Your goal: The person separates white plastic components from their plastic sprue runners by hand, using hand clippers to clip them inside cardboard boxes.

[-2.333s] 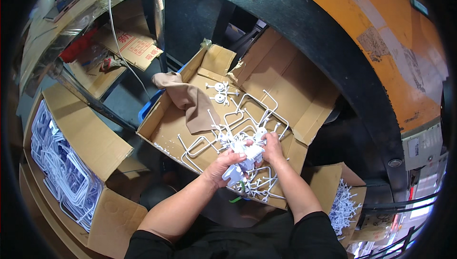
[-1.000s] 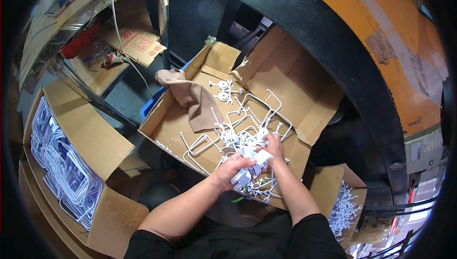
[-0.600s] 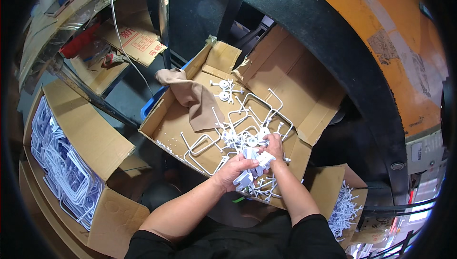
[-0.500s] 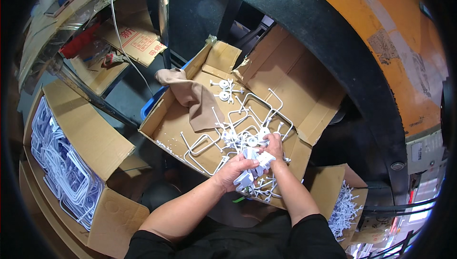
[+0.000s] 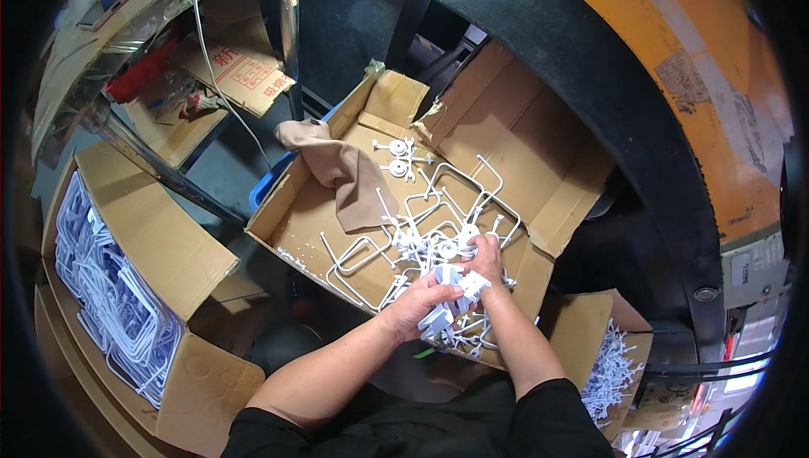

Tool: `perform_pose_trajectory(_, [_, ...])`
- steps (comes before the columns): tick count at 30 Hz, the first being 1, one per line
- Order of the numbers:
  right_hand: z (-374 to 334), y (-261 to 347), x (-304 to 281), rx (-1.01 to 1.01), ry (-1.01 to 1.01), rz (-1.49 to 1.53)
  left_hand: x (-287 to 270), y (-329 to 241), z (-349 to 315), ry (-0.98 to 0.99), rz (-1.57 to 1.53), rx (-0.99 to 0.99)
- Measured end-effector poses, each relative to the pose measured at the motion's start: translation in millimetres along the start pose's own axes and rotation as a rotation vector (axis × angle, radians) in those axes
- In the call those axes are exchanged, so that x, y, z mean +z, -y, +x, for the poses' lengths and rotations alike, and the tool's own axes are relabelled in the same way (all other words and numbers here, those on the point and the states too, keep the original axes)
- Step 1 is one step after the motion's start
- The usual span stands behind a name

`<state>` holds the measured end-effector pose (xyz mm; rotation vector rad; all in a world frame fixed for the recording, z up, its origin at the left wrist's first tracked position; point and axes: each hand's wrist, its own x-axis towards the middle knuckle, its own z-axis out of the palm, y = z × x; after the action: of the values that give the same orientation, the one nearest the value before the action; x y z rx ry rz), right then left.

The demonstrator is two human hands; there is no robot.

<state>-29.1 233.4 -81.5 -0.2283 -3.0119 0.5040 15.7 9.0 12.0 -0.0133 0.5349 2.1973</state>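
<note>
My left hand (image 5: 415, 306) is closed around several white moulded plastic pieces (image 5: 438, 320), its thumb lying across the top of them. Close beside it, my right hand (image 5: 486, 262) has its fingers bent over the same cluster; exactly which piece it grips is partly hidden. Beneath and beyond both hands, a heap of white plastic parts with round discs and thin bent rods (image 5: 447, 247) fills the front of an open, shallow cardboard box (image 5: 316, 205). Two disc-shaped parts on small stems (image 5: 398, 159) lie apart near the back of that box.
A brown cloth (image 5: 350, 188) hangs over the box's left wall. At left stands a carton packed with white bent rods (image 5: 118, 289); at right, a carton of small white sprigs (image 5: 613, 374). A black and orange machine frame (image 5: 657, 96) curves behind. A worktable (image 5: 63, 96) stands upper left.
Both hands stay nearly in place. The white pieces between them have tilted slightly, and the fingers have shifted a little.
</note>
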Motion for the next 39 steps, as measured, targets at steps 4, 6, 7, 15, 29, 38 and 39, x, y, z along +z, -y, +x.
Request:
perform_pose_trajectory(4, [-0.5,0.1,1.6,-0.007,-0.022,-0.006,-1.5,2.6,0.8,-0.017,0.0,-0.013])
perform_pose_trajectory(6, [-0.8,-0.5,2.8,-0.017,-0.033,-0.002,-3.0,4.2,1.7,-0.032,0.005,-0.021])
perform_pose_trajectory(7, [-0.8,-0.2,3.7,-0.039,-0.052,-0.002,-4.4,5.0,2.3,-0.025,0.007,-0.022])
perform_pose_trajectory(15, [-2.8,2.4,3.7,-0.081,-0.102,-0.013,-7.4,11.3,5.2,-0.033,-0.009,-0.048])
perform_pose_trajectory(29, [-1.6,2.5,4.8,-0.047,-0.061,-0.049,-3.9,19.0,8.2,-0.043,0.125,0.012])
perform_pose_trajectory(38, [-4.6,13.5,8.4,-0.012,-0.109,-0.057,-2.4,30.2,6.9,-0.102,0.302,-0.049])
perform_pose_trajectory(39, [-4.5,12.4,8.3,-0.01,-0.109,-0.058,-2.2,31.7,7.7,-0.128,0.365,-0.071])
